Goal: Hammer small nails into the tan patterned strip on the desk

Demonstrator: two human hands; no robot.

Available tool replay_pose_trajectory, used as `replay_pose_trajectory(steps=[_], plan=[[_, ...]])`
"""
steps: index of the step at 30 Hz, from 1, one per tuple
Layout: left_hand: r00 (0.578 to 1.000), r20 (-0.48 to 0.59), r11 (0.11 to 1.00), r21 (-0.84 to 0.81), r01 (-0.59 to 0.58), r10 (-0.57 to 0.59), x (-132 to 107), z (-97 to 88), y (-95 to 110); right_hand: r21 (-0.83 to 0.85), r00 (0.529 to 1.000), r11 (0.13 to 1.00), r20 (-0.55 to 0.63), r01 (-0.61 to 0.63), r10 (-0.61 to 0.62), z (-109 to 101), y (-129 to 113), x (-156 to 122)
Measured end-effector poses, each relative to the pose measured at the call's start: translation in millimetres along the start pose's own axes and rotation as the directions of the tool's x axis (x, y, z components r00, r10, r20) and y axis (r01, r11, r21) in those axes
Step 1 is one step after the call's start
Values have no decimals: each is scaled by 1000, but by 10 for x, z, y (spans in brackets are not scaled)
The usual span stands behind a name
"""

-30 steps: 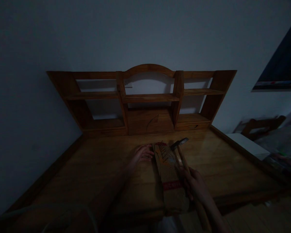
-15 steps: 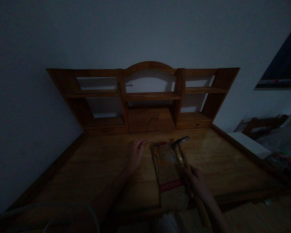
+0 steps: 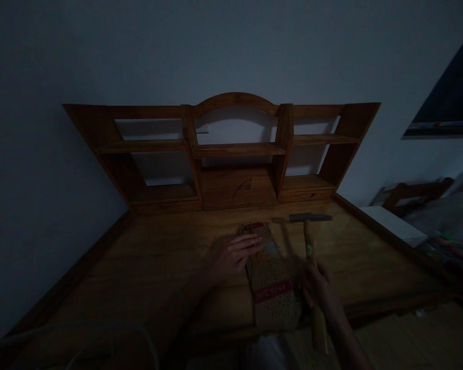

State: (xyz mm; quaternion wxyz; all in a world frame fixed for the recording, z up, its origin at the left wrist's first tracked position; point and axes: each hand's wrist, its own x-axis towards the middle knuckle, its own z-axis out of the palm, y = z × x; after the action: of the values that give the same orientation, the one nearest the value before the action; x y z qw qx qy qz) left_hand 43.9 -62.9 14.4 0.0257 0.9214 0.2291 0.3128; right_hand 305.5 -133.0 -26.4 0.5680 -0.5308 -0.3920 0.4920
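Note:
My right hand [image 3: 317,281] is wrapped around the wooden handle of a hammer [image 3: 308,241]. Its dark metal head is raised to the right of a long brown cardboard piece [image 3: 272,272]. That piece lies lengthwise on the desk, dotted with many small holes or specks, with red printed bands and yellow marks. Over its upper left part is my left hand [image 3: 239,252], fingers drawn together and tips pointing right. Whatever they pinch, if anything, is too dark and small to make out. A pale, shiny patch shows on the cardboard just right of the fingertips.
The wooden desk [image 3: 170,257] has raised side edges and a shelf unit [image 3: 237,150] along its back. A pale cable [image 3: 100,325] curves at the lower left. Right of the desk are a white surface [image 3: 393,223], a wooden chair back [image 3: 420,195] and a cluttered heap.
My left hand has moved right, from beside the cardboard to over its upper part. My right hand has swung the hammer head to the right, away from the cardboard.

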Motion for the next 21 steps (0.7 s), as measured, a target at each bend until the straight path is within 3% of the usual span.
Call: replay_pose_trajectory(steps=[11, 21], plan=[[997, -78, 997, -82, 14, -21, -20, 113, -56, -59, 999, 998, -42, 29, -31, 10, -61, -18], [998, -30, 992, -118, 55, -59, -13, 70, -12, -92, 999, 995, -12, 33, -34, 26, -91, -26]])
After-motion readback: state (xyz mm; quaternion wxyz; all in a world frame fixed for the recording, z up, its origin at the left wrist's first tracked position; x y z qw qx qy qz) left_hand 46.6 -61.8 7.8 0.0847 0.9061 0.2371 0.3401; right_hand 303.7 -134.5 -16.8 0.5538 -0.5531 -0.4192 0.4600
